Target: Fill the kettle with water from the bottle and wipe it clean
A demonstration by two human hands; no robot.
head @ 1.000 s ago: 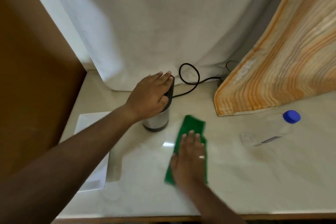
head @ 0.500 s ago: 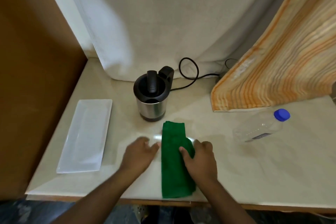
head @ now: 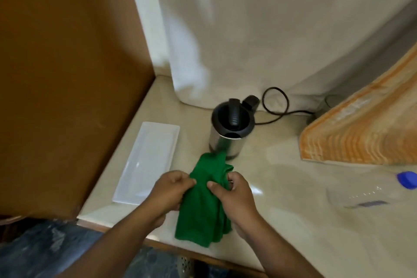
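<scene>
A steel kettle (head: 228,142) with a black lid and handle stands on the pale counter (head: 282,178), its cord looping behind it. A green cloth (head: 203,207) is bunched up just in front of the kettle, near the counter's front edge. My left hand (head: 170,189) pinches its left side and my right hand (head: 234,196) grips its right side; the cloth's far tip reaches the kettle's base. A clear plastic bottle (head: 361,196) with a blue cap (head: 407,179) lies on its side at the right.
A white rectangular tray (head: 149,160) lies left of the kettle. A brown wall panel (head: 67,74) bounds the left. A white cloth (head: 259,29) hangs behind, and an orange striped fabric (head: 365,133) drapes onto the counter at the right.
My left hand left the kettle's top and came down to the cloth. Both hands have gathered the flat cloth up off the counter. The view has shifted right.
</scene>
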